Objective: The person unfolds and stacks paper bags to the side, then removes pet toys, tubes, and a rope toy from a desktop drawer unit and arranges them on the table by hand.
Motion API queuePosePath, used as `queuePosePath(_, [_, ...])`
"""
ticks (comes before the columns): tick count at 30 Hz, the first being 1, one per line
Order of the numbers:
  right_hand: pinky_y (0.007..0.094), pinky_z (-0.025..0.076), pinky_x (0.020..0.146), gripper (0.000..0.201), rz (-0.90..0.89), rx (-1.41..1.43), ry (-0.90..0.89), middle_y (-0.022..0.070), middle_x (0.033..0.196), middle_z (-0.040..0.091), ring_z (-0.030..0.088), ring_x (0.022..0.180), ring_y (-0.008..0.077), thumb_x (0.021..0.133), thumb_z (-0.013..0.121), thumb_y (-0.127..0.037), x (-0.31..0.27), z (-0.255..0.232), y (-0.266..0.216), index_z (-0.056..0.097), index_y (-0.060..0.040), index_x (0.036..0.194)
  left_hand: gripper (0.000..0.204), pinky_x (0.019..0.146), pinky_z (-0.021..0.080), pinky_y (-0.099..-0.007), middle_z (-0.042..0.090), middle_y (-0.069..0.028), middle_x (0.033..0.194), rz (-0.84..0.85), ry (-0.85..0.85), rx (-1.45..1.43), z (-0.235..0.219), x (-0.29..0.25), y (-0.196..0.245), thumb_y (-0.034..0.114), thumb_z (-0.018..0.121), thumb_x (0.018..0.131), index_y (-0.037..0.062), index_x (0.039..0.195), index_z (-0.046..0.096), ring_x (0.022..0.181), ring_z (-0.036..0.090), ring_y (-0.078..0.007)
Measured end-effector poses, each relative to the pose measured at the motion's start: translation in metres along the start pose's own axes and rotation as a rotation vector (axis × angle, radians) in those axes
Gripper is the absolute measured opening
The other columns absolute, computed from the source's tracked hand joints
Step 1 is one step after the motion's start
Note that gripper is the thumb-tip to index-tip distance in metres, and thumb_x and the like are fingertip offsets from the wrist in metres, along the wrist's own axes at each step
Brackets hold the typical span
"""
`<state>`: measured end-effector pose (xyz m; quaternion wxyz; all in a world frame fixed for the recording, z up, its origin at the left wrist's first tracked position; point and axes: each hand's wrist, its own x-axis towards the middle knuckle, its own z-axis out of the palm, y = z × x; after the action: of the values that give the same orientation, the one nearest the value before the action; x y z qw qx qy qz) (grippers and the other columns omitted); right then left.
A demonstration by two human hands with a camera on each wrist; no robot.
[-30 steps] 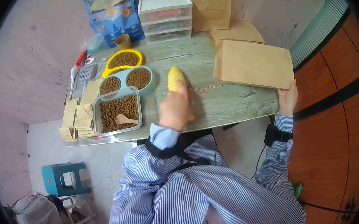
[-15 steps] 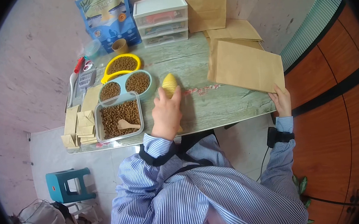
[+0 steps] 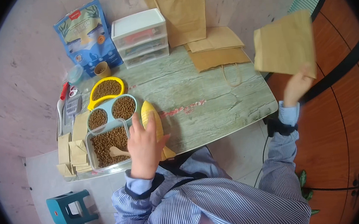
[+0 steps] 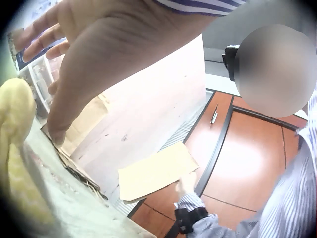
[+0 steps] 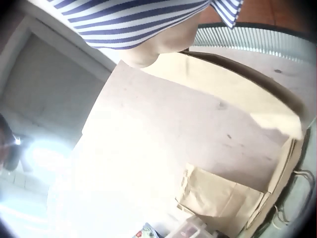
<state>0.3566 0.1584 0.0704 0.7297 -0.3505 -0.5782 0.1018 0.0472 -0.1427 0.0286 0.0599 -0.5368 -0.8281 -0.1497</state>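
My right hand (image 3: 298, 87) grips a flat brown paper bag (image 3: 284, 45) by its lower corner, held up past the table's right edge; in the right wrist view the bag (image 5: 218, 82) stretches away from the hand (image 5: 142, 57). Fingers spread, my left hand (image 3: 144, 151) hovers beside a yellow fish-shaped toy (image 3: 158, 126) and partly covers it from above. The left wrist view shows that toy (image 4: 20, 144) apart from the hand (image 4: 99, 54). Left of it stands a clear tub (image 3: 90, 156) of brown kibble with a wooden spoon (image 3: 119, 152) in it.
A blue double bowl (image 3: 110, 107) and a yellow bowl (image 3: 121, 81) hold kibble. Behind them are a paper cup (image 3: 102, 69), a blue food pouch (image 3: 87, 39) and a drawer box (image 3: 139, 36). More paper bags (image 3: 216, 44) lie at the back; small folded bags (image 3: 78, 153) lie front left.
My right hand has lifted the paper bag off the table, up and to the right. My left hand has come away from the yellow toy and spread its fingers. The head view has shifted.
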Motion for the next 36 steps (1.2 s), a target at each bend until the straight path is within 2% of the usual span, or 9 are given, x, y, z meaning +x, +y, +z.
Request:
queuePosePath(6, [0.0376, 0.032, 0.111, 0.061, -0.438, -0.237, -0.691, 0.0165, 0.132, 0.052, 0.043, 0.130, 0.0318, 0.071, 0.043, 0.013, -0.042, 0.113, 0.049, 0.056, -0.0050, 0.129, 0.072, 0.080, 0.053, -0.0386, 0.041, -0.0223, 0.135, -0.009, 0.000, -0.011, -0.050, 0.001, -0.016, 0.027, 0.080, 0.071, 0.0077, 0.133, 0.048, 0.099, 0.060, -0.0309])
queuePosePath(13, [0.0601, 0.020, 0.110, 0.059, -0.277, -0.609, -1.376, 0.0193, 0.145, 0.039, 0.028, 0.138, 0.0377, 0.085, 0.053, -0.006, -0.113, 0.164, 0.070, 0.042, -0.0144, 0.142, 0.071, 0.084, 0.051, -0.0403, 0.040, -0.0208, 0.137, -0.060, -0.035, -0.063, -0.078, 0.003, -0.041, 0.020, 0.082, 0.068, 0.0057, 0.130, 0.050, 0.105, 0.058, -0.0316])
queuePosePath(16, [0.0672, 0.016, 0.107, 0.053, -0.227, -0.598, -1.456, 0.0211, 0.148, 0.033, 0.022, 0.141, 0.0400, 0.091, 0.057, -0.020, -0.115, 0.171, 0.079, 0.042, -0.0168, 0.142, 0.070, 0.086, 0.051, -0.0406, 0.040, -0.0195, 0.138, -0.045, -0.064, -0.083, -0.085, 0.005, -0.050, 0.015, 0.081, 0.067, 0.0033, 0.129, 0.051, 0.108, 0.057, -0.0317])
queuePosePath(20, [0.0583, 0.025, 0.108, 0.055, -0.233, -0.640, -1.487, 0.0233, 0.144, 0.039, 0.031, 0.137, 0.0391, 0.092, 0.060, -0.031, -0.084, 0.174, 0.049, 0.042, -0.0137, 0.141, 0.069, 0.085, 0.051, -0.0397, 0.040, -0.0189, 0.139, -0.019, -0.070, -0.094, -0.088, 0.004, -0.066, 0.013, 0.081, 0.066, 0.0032, 0.127, 0.052, 0.109, 0.057, -0.0320])
queuePosePath(22, [0.0456, 0.039, 0.103, 0.060, -0.119, -0.211, -1.475, 0.0240, 0.136, 0.047, 0.044, 0.128, 0.0368, 0.091, 0.063, -0.036, -0.055, 0.193, 0.074, 0.042, -0.0057, 0.139, 0.068, 0.085, 0.051, -0.0403, 0.041, -0.0208, 0.137, -0.039, -0.055, -0.119, -0.091, 0.005, -0.070, 0.013, 0.081, 0.066, 0.0022, 0.126, 0.052, 0.107, 0.056, -0.0335])
queuePosePath(24, [0.0335, 0.046, 0.096, 0.059, 0.319, -0.005, -1.164, 0.0214, 0.129, 0.054, 0.055, 0.118, 0.0310, 0.090, 0.066, -0.033, -0.032, 0.216, 0.067, 0.046, 0.0021, 0.132, 0.066, 0.086, 0.050, -0.0408, 0.043, -0.0228, 0.135, -0.050, -0.040, -0.165, -0.094, 0.008, -0.074, 0.011, 0.080, 0.066, 0.0012, 0.125, 0.053, 0.106, 0.056, -0.0352])
queuePosePath(27, [0.0319, 0.049, 0.089, 0.053, 0.213, 0.011, -0.749, 0.0170, 0.121, 0.059, 0.060, 0.108, 0.0228, 0.090, 0.067, -0.031, -0.008, 0.268, 0.121, 0.049, 0.0027, 0.127, 0.065, 0.086, 0.050, -0.0406, 0.043, -0.0225, 0.134, -0.063, -0.006, -0.141, -0.093, 0.012, -0.080, 0.010, 0.080, 0.066, 0.0013, 0.125, 0.053, 0.106, 0.057, -0.0348])
queuePosePath(34, [0.0293, 0.047, 0.063, 0.032, 0.160, 0.011, -0.771, 0.0049, 0.087, 0.066, 0.057, 0.071, 0.0131, 0.092, 0.065, -0.024, -0.010, 0.341, 0.205, 0.058, -0.0017, 0.115, 0.061, 0.086, 0.050, -0.0404, 0.044, -0.0212, 0.133, -0.131, 0.004, -0.218, -0.088, 0.014, -0.088, 0.011, 0.079, 0.070, 0.0041, 0.125, 0.055, 0.107, 0.057, -0.0341])
queuePosePath(36, [0.0235, 0.044, 0.060, 0.019, 0.697, 0.324, -0.704, -0.0007, 0.083, 0.059, 0.054, 0.073, 0.0073, 0.093, 0.064, -0.019, -0.014, 0.339, 0.187, 0.059, -0.0057, 0.105, 0.060, 0.086, 0.049, -0.0404, 0.044, -0.0211, 0.134, -0.149, 0.008, -0.212, -0.084, 0.014, -0.092, 0.011, 0.079, 0.070, 0.0044, 0.125, 0.055, 0.107, 0.057, -0.0342])
